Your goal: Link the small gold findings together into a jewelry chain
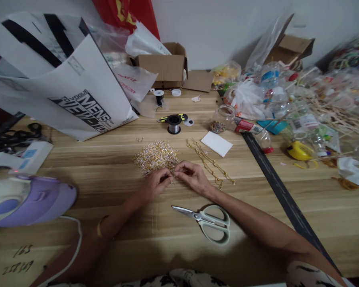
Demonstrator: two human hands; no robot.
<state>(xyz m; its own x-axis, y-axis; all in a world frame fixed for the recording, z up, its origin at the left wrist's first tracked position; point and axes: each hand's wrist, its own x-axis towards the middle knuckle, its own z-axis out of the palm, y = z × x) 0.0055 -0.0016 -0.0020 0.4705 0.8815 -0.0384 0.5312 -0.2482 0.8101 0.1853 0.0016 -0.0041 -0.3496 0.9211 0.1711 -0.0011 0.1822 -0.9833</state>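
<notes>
Both hands meet on the wooden table (113, 159) at the near edge of a heap of small gold and clear beaded pieces (156, 156). My left hand (155, 184) is closed, its fingertips pinching a tiny piece I cannot make out. My right hand (193, 176) is closed too, fingers pinched toward the left hand's fingertips. Two gold chains (209, 163) lie just beyond my right hand. Pale green scissors (208, 221) rest shut on the table between my forearms.
A spool of thin wire (174, 123), a white card (217, 143), a glass bead jar (221, 118) and a cardboard box (167, 65) lie farther back. A large paper bag (62, 75) stands left, a purple appliance (26, 199) at near left, plastic clutter at right.
</notes>
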